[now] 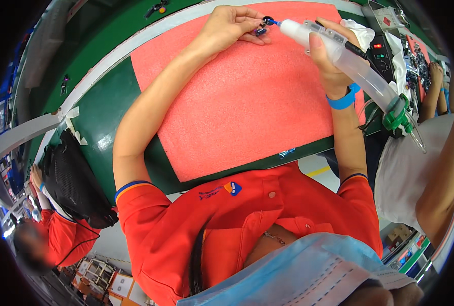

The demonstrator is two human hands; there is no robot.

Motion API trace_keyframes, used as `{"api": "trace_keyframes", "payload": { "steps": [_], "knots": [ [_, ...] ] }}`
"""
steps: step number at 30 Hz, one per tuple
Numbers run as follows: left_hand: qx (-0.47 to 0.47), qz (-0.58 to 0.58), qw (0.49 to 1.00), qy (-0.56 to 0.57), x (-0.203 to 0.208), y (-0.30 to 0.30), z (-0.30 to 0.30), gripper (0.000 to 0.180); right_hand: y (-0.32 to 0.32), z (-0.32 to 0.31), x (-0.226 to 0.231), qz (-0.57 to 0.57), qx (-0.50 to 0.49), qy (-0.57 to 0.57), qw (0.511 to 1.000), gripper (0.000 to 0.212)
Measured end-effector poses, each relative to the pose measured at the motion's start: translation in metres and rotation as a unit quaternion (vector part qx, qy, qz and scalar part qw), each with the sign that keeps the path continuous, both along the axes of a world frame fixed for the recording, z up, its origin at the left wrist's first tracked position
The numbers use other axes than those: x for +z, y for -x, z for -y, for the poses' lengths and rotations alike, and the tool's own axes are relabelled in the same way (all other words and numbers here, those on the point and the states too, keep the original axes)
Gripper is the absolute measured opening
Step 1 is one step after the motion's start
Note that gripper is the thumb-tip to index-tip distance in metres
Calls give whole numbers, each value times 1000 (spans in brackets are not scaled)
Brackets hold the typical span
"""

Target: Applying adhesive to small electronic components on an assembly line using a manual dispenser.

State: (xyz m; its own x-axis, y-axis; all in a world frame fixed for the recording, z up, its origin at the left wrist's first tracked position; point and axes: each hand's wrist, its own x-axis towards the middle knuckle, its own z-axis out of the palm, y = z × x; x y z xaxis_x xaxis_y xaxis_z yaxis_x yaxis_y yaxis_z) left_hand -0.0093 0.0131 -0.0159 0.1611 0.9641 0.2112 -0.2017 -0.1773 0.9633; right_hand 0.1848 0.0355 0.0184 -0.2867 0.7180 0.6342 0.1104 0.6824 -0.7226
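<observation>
My left hand [222,29] is pinching a small dark part [260,31] with a round black ring, over the far edge of the pink foam mat [242,112]. A translucent dispensing syringe [362,76] with a white front end, a blue tip and a green end cap lies in my right hand [331,56], fingers wrapped round its barrel. The syringe slants from upper left to lower right. Its blue tip reaches the ring, though I cannot tell whether they touch. A blue band [344,99] circles my right wrist.
To the right stand a black control box [381,55] with a red display and crumpled white tissue [358,31]. Beyond them a co-worker's hands [436,74] rest near small parts. A black bag [74,178] sits at the left of the green table [107,107]. Another person [69,237] works at far left.
</observation>
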Motion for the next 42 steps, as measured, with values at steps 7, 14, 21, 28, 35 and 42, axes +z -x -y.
{"api": "trace_keyframes", "payload": {
  "steps": [7, 14, 21, 28, 35, 42],
  "knots": [
    [29, 6, 979, 201, 2, -1, -2, 19, -1, -7, -4, 66, -4, -75, 995, 26],
    [34, 13, 982, 183, -1, -2, -2, 19, 3, -2, 0, 27, -3, -35, 999, 25],
    [22, -11, 999, 20, -13, -1, -1, 18, 3, -3, 3, 52, -1, -65, 997, 25],
    [79, -50, 984, 154, 12, -6, 5, 21, 2, -5, 3, 62, 7, -114, 991, 26],
    [272, -175, 945, 49, 18, -2, 7, 15, -4, -6, 6, -105, 88, -125, 983, 46],
    [280, -229, 930, -65, 24, -9, 12, 12, -2, -20, 2, -84, 20, -109, 990, 39]
  ]
}}
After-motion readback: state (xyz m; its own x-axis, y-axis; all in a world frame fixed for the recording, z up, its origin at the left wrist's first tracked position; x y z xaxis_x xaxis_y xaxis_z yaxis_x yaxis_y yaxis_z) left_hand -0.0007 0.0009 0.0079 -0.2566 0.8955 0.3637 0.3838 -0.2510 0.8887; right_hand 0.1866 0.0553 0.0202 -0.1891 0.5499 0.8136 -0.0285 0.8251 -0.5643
